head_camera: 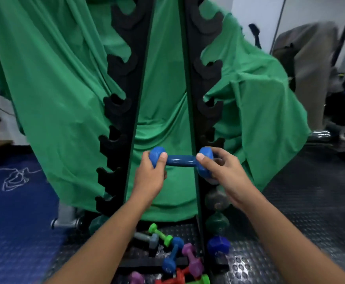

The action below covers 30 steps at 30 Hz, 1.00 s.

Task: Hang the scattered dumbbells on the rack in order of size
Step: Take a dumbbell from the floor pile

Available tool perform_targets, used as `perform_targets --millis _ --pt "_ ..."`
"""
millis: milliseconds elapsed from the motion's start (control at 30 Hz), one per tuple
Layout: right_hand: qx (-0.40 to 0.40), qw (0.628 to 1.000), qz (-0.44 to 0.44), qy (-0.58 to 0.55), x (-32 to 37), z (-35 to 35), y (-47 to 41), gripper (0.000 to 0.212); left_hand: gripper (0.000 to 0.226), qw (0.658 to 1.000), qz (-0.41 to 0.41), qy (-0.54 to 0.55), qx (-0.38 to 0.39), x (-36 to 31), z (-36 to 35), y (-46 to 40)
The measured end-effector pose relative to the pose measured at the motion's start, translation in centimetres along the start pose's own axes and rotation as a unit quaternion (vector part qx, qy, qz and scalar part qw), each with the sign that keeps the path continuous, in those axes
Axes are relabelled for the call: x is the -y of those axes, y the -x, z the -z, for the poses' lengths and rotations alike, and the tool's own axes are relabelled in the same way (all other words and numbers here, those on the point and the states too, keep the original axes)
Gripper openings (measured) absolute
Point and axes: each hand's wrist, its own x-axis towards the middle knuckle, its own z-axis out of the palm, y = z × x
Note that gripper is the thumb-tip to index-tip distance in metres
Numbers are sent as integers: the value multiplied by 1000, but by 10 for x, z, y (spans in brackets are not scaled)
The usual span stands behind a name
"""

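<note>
I hold a blue dumbbell (181, 160) level in front of the black rack (124, 111), between its two uprights. My left hand (150, 177) grips the dumbbell's left head and my right hand (222, 173) grips its right head. The right upright (208, 107) carries empty notched cradles above; lower down, grey (216, 198), green (216, 222) and blue (218, 244) dumbbell heads sit along it. Several small dumbbells lie scattered on the floor at the rack's foot: green (160, 234), grey (147, 239), blue (172, 257), purple (192, 259) and red (173, 277).
A green cloth (61, 89) drapes behind and around the rack. A blue mat (14, 201) with a loose white cord lies to the left. Black studded flooring (311, 191) spreads to the right, with covered equipment (306, 64) beyond it. A metal bar end (65, 222) sticks out at the lower left.
</note>
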Motion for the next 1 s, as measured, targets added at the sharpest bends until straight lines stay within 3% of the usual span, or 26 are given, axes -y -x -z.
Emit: perform_targets --millis 100,200,300,400,533,600,733,900,1000 --pt "23 999 37 5 42 20 -3 52 32 996 -60 -64 -17 -48 3 -10" --pt "116 987 41 -105 66 47 5 49 33 995 -79 -60 -24 -87 -3 -18" --pt "178 964 30 -193 81 66 21 53 32 995 -95 -32 12 -114 -18 -19" --pt "191 965 37 -175 94 72 37 52 32 992 -110 -23 54 -129 -41 -24" --pt "115 976 85 -163 91 68 54 54 39 990 -101 43 87 -140 -70 -19" --pt "61 978 115 -165 83 66 58 62 30 987 -86 100 88 -141 -80 -16" --pt "-32 981 152 -117 65 73 52 50 21 993 -83 79 -24 -129 -77 -23" --pt "-64 984 146 -82 42 85 18 40 57 999 -29 -7 29 -91 -72 -37" --pt "-69 985 140 -73 32 86 -8 41 80 993 -46 -66 84 -77 -80 -43"
